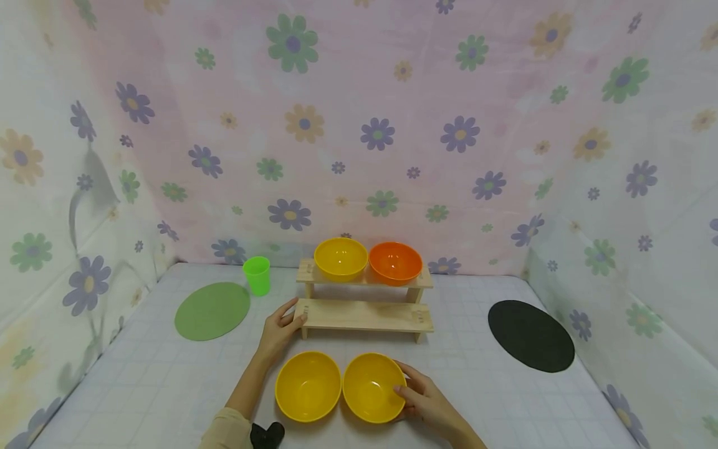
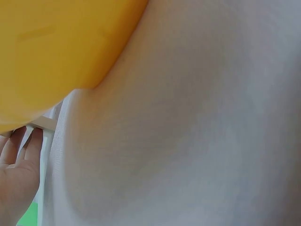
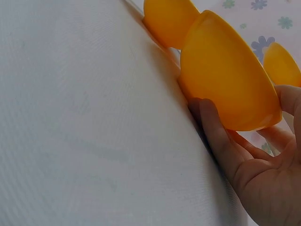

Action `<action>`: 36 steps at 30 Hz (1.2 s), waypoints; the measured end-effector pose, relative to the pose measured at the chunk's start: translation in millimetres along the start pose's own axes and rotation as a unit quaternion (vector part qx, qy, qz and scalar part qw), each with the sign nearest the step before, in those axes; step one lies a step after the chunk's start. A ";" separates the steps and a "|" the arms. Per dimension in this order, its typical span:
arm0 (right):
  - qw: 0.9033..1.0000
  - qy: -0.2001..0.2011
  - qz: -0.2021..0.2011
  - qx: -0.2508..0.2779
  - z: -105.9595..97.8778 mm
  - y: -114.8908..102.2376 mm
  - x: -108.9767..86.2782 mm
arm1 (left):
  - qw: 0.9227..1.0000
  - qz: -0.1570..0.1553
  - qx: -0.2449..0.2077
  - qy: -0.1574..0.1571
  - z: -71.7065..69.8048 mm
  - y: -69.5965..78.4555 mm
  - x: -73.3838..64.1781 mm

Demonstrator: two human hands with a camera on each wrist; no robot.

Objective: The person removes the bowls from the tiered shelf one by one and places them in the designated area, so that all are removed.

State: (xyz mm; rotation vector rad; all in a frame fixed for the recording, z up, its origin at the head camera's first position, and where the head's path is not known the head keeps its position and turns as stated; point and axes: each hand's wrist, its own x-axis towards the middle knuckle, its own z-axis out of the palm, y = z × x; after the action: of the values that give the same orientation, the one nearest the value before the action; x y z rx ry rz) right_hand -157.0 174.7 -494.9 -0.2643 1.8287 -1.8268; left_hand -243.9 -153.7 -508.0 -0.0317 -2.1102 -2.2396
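My left hand grips the left end of a two-tier wooden shelf, thumb over the lower board. In the left wrist view that hand's fingers reach the shelf's end, partly behind a yellow bowl. Near me two yellow bowls stand side by side, the left one right against the right one. My right hand holds the right bowl by its right side, thumb at the rim. Its other fingers spread beneath and around the outer wall in the right wrist view.
Another yellow bowl and an orange bowl sit on the upper tier. Left of the shelf are a green cup and a green round mat. A black mat lies at right. Flowered cloth surrounds the table.
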 end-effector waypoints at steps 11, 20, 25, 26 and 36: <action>0.995 0.011 -0.013 -0.097 -8.5 -6.3 3.8 | 1.000 -0.008 -0.006 0.007 0.3 -1.1 1.8; 0.985 0.046 -0.065 -0.156 -28.7 -27.9 10.6 | 1.000 -0.005 -0.001 0.003 0.3 1.4 1.1; 0.980 0.060 -0.089 -0.166 -38.0 -41.1 18.4 | 1.000 -0.008 0.001 0.003 0.2 4.0 -0.1; 0.979 0.065 -0.093 -0.167 -39.7 -43.9 20.0 | 1.000 -0.008 0.002 0.002 0.2 4.5 -0.3; 0.970 0.118 -0.148 -0.150 -56.8 -72.2 33.3 | 1.000 -0.004 0.015 -0.003 -0.1 1.3 0.3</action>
State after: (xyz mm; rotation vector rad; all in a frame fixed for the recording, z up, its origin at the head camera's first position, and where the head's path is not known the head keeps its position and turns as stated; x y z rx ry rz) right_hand -229.7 202.8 -436.0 -0.4700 2.3424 -1.8315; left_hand -244.1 -153.9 -506.6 -0.0274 -2.1495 -2.2147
